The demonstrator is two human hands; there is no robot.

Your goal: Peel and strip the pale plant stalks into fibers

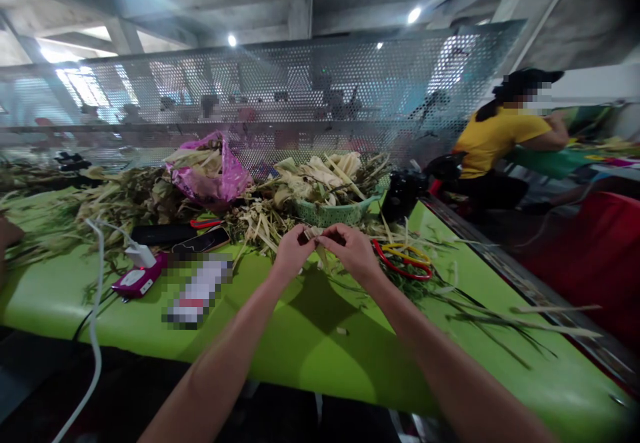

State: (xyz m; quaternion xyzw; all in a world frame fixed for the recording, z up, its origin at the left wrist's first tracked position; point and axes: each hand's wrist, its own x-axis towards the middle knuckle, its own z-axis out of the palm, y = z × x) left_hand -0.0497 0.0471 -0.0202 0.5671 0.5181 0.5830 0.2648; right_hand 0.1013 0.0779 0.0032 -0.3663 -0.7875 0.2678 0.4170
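My left hand [294, 251] and my right hand [351, 250] meet over the middle of the green table [300, 356]. Between their fingertips is a small pale strip of dried plant husk [313, 233], pinched from both sides. Its lower end hangs below the fingers, and part of it is hidden by them. Just beyond the hands stands a green plastic basket [333, 214] heaped with pale husks [330, 176]. Scissors with red and yellow handles [407, 260] lie on leafy scraps to the right of my right hand.
A pink bag [225, 180] of husks stands back left beside dry leaves [135, 196]. A phone [203, 242], a purple power strip [140, 280] and a white cable [95, 323] lie left. Stalks [515, 323] lie right, near a black container [400, 193]. A person in yellow [500, 136] sits beyond.
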